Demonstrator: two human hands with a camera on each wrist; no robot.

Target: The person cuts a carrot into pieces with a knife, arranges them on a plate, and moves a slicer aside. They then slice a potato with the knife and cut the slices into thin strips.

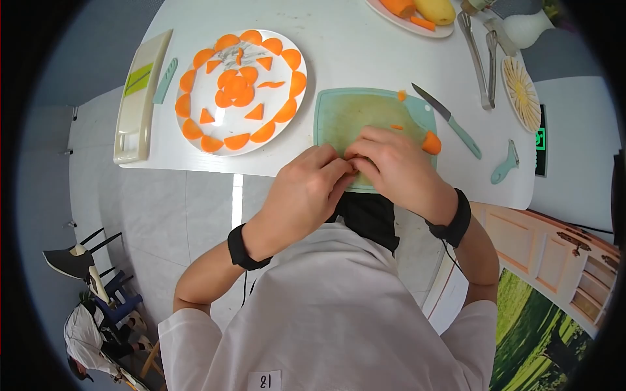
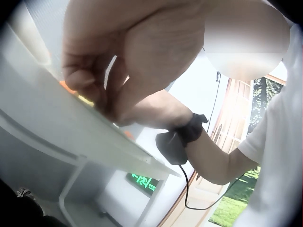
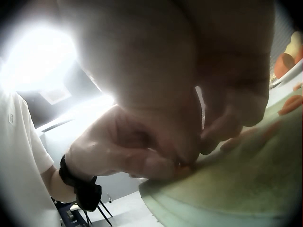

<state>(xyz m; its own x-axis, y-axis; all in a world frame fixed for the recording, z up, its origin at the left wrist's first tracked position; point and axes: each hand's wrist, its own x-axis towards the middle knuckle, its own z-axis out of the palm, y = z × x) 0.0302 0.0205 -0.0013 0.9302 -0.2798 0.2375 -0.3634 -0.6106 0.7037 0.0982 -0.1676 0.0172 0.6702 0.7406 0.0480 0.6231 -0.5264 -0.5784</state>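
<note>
Both hands meet low over the near edge of a green cutting board (image 1: pixel 336 107). My left hand (image 1: pixel 310 179) and right hand (image 1: pixel 398 166) pinch a small orange carrot piece (image 3: pixel 182 169) between their fingertips, mostly hidden by the fingers. On the board, past the right hand, lie a carrot chunk (image 1: pixel 431 143), a thin carrot sliver (image 1: pixel 396 127) and a small carrot scrap (image 1: pixel 402 96). To the left, a white plate (image 1: pixel 280 101) carries a ring of carrot half-slices, with several triangles and a flower of round slices inside it.
Right of the board lie a green-handled knife (image 1: pixel 450 120), a peeler (image 1: pixel 505 166) and metal tongs (image 1: pixel 479 58). A plate (image 1: pixel 417 27) with carrot and a yellow vegetable stands at the back. A white slicer board (image 1: pixel 140 111) and a green-handled tool (image 1: pixel 166 81) lie far left.
</note>
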